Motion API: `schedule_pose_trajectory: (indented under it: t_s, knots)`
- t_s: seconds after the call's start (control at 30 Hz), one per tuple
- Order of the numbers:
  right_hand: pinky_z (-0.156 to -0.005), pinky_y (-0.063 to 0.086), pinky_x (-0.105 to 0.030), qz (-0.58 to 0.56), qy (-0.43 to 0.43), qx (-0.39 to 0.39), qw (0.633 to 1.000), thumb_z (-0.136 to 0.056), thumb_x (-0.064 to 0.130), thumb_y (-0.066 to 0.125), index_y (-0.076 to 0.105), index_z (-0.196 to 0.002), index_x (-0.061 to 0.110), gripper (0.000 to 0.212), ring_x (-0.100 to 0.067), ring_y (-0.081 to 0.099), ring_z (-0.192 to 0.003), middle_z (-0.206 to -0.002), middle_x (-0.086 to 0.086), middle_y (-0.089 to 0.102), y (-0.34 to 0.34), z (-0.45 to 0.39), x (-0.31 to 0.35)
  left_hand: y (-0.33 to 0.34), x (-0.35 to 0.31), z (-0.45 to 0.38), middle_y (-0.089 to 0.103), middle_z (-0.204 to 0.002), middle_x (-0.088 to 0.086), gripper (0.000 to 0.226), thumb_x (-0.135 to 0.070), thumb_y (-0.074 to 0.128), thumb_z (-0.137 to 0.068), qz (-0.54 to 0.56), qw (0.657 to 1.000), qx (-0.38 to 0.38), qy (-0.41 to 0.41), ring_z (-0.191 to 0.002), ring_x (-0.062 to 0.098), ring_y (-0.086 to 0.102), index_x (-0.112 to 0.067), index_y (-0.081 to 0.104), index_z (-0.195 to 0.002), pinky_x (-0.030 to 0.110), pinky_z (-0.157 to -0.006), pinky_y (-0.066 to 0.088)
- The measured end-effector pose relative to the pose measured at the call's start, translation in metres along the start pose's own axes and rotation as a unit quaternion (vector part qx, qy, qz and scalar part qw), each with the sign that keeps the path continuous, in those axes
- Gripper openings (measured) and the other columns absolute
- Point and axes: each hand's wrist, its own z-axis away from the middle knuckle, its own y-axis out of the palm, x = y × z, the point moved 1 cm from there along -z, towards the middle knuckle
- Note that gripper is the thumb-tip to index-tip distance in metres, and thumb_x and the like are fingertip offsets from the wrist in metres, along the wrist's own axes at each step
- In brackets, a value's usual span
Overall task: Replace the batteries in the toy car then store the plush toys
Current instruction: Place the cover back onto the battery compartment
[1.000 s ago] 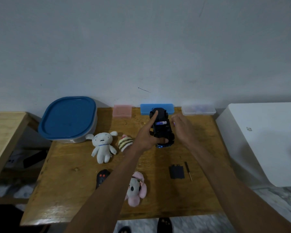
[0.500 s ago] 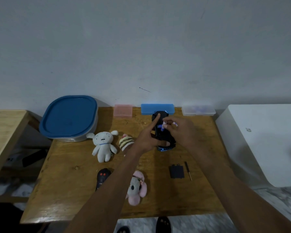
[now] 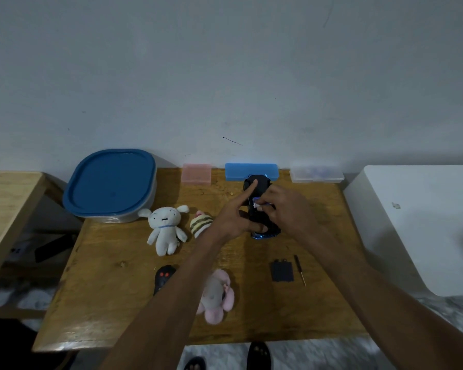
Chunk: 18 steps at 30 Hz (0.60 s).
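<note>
A dark toy car (image 3: pixel 262 231) lies upside down on the wooden table (image 3: pixel 118 303). My left hand (image 3: pixel 235 217) grips its left side, index finger stretched along the underside. My right hand (image 3: pixel 286 209) pinches a small battery (image 3: pixel 255 203) over the car's open compartment. The black battery cover (image 3: pixel 282 271) and a small screwdriver (image 3: pixel 299 268) lie nearer to me. A white plush (image 3: pixel 165 228), a striped plush (image 3: pixel 200 222) and a pink-grey plush (image 3: pixel 215 296) lie left of the car.
A container with a blue lid (image 3: pixel 111 184) stands at the back left. Pink (image 3: pixel 196 174), blue (image 3: pixel 250 170) and clear (image 3: pixel 316 174) small cases line the wall. A black remote (image 3: pixel 164 279) lies near the front. A white box (image 3: pixel 417 222) is on the right, a second table (image 3: pixel 8 204) on the left.
My right hand has moved in over the car's underside and now pinches a battery at the compartment. My left hand keeps its grip on the car.
</note>
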Motion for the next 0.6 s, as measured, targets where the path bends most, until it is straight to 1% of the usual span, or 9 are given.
schedule_pose_trajectory:
  t_s: [0.07,0.17,0.23,0.3,0.4,0.43,0.5,0.53,0.6]
  knots:
    - [-0.057,0.041,-0.027,0.005,0.007,-0.003,1.000,-0.089,0.021,0.071,0.076,-0.097,0.013,0.013,-0.021,0.062,-0.073,-0.093,-0.003,0.067,0.001,0.001,-0.001,0.000,-0.002,0.000,0.056,-0.131,-0.007,0.112,0.015,0.082,-0.069,-0.004,1.000,-0.002,0.002,-0.100,0.008,0.066,-0.038,0.033,-0.154,0.029,-0.078,0.060]
    - [-0.058,0.044,-0.030,-0.006,0.028,0.000,1.000,-0.088,0.022,0.072,0.076,-0.094,0.014,0.011,-0.021,0.062,-0.072,-0.089,-0.002,0.067,0.001,0.002,-0.001,0.002,-0.003,0.000,0.054,-0.128,-0.013,0.112,0.014,0.083,-0.069,-0.013,1.000,-0.005,0.005,-0.100,0.005,0.065,-0.039,0.034,-0.154,0.024,-0.075,0.059]
    - [-0.061,0.044,-0.028,-0.019,0.053,0.016,0.998,-0.089,0.022,0.071,0.073,-0.095,0.017,0.009,-0.018,0.062,-0.075,-0.090,0.000,0.066,0.000,0.001,0.001,0.003,-0.005,0.000,0.053,-0.126,-0.015,0.111,0.015,0.082,-0.069,-0.014,1.000,-0.005,0.006,-0.100,0.004,0.064,-0.038,0.034,-0.154,0.023,-0.074,0.059]
    - [-0.063,0.044,-0.023,-0.063,0.093,0.038,0.993,-0.091,0.022,0.068,0.068,-0.102,0.021,0.011,-0.013,0.062,-0.078,-0.092,0.003,0.066,-0.003,0.001,0.000,0.004,-0.006,0.001,0.052,-0.126,-0.017,0.112,0.015,0.082,-0.070,-0.011,1.000,-0.003,0.003,-0.099,0.004,0.064,-0.039,0.033,-0.154,0.022,-0.073,0.059]
    - [-0.058,0.044,-0.013,-0.201,0.175,0.039,0.963,-0.099,0.020,0.054,0.057,-0.112,0.022,0.013,-0.004,0.061,-0.081,-0.097,0.003,0.062,-0.010,0.002,-0.002,0.001,-0.010,0.003,0.051,-0.130,-0.011,0.114,0.012,0.084,-0.068,-0.011,1.000,-0.011,0.002,-0.103,0.012,0.064,-0.043,0.032,-0.153,0.024,-0.071,0.059]
    - [-0.057,0.044,-0.012,-0.240,0.201,0.030,0.949,-0.101,0.019,0.048,0.055,-0.113,0.021,0.014,-0.004,0.061,-0.085,-0.100,0.001,0.062,-0.012,0.003,-0.003,0.000,-0.010,0.003,0.051,-0.131,-0.009,0.114,0.011,0.084,-0.068,-0.013,1.000,-0.014,0.002,-0.104,0.016,0.065,-0.045,0.033,-0.153,0.027,-0.071,0.060]
    - [-0.062,0.045,-0.012,-0.284,0.235,0.002,0.929,-0.105,0.018,0.042,0.055,-0.117,0.019,0.017,-0.005,0.061,-0.092,-0.106,-0.001,0.065,-0.016,0.003,-0.004,-0.003,-0.011,0.003,0.053,-0.127,-0.013,0.114,0.011,0.084,-0.068,-0.019,1.000,-0.019,0.002,-0.101,0.018,0.068,-0.048,0.034,-0.152,0.034,-0.072,0.062]
    - [-0.065,0.046,-0.013,-0.303,0.245,-0.010,0.921,-0.105,0.018,0.044,0.055,-0.119,0.018,0.018,-0.006,0.062,-0.096,-0.108,0.001,0.067,-0.018,0.004,-0.003,-0.004,-0.011,0.003,0.053,-0.124,-0.016,0.114,0.011,0.083,-0.069,-0.023,1.000,-0.020,0.002,-0.099,0.016,0.068,-0.048,0.033,-0.152,0.035,-0.071,0.062]
    - [-0.070,0.048,-0.013,-0.345,0.257,-0.035,0.902,-0.103,0.015,0.052,0.058,-0.121,0.017,0.019,-0.007,0.064,-0.102,-0.113,0.004,0.069,-0.020,0.003,-0.003,-0.006,-0.011,0.002,0.052,-0.122,-0.019,0.113,0.011,0.082,-0.070,-0.036,0.999,-0.021,0.007,-0.096,0.009,0.067,-0.044,0.030,-0.154,0.032,-0.071,0.062]
